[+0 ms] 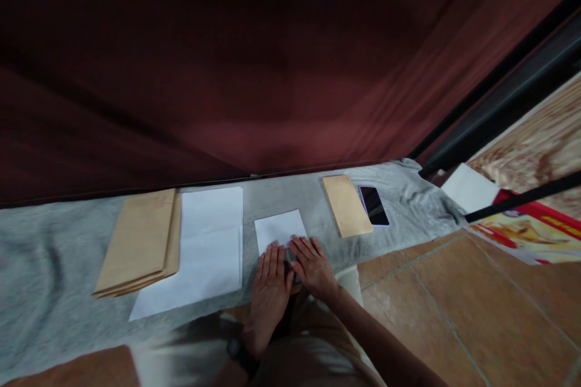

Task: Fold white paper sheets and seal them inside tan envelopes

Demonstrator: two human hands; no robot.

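Note:
A white sheet of paper [278, 227], seemingly folded small, lies on the grey cloth in front of me. My left hand [271, 281] rests flat on its near left part, fingers stretched forward. Beside it, my right hand [313, 266] lies flat on the near right part, fingers slightly spread. The thumbs almost meet over the paper, and the hands cover its near edge. To the left are larger white sheets [211, 254], and a stack of brown envelopes [138, 236] overlaps them. Right of my hands lies a smaller brown envelope [347, 205].
A phone [374, 205] lies beyond the small envelope. The grey cloth [40, 266] runs along a dark red curtain [272, 103]. On the right are dark bars [508, 91], a red and yellow printed package [526, 227] and a tiled floor [454, 296].

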